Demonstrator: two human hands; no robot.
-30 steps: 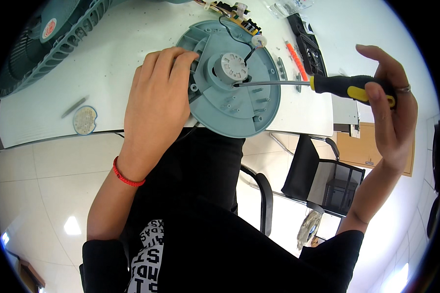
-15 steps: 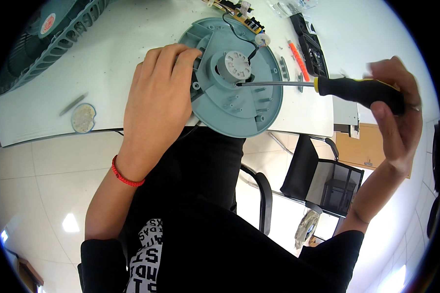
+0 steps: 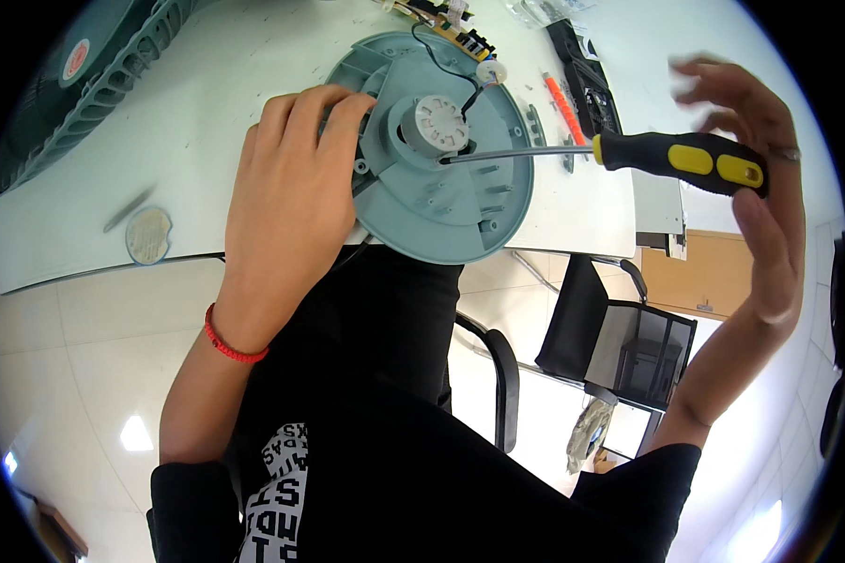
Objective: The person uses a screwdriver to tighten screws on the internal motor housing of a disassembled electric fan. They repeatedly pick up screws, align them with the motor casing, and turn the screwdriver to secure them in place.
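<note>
Head view, round plastic base (image 3: 413, 204), long screwdriver (image 3: 634, 150)

From my end I count two hands (image 3: 291, 188) (image 3: 786, 192), one screwdriver (image 3: 676, 161), one round base (image 3: 441, 236), one grey motor (image 3: 438, 127), one circuit board (image 3: 460, 36), one orange stick (image 3: 563, 108), one black case (image 3: 590, 84), one bracelet (image 3: 230, 343) and one tabletop (image 3: 207, 141).

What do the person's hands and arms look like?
The left hand and right hand wear no gloves. The left has a red bracelet around its wrist; the right has a ring. The black sleeves are short.
</note>
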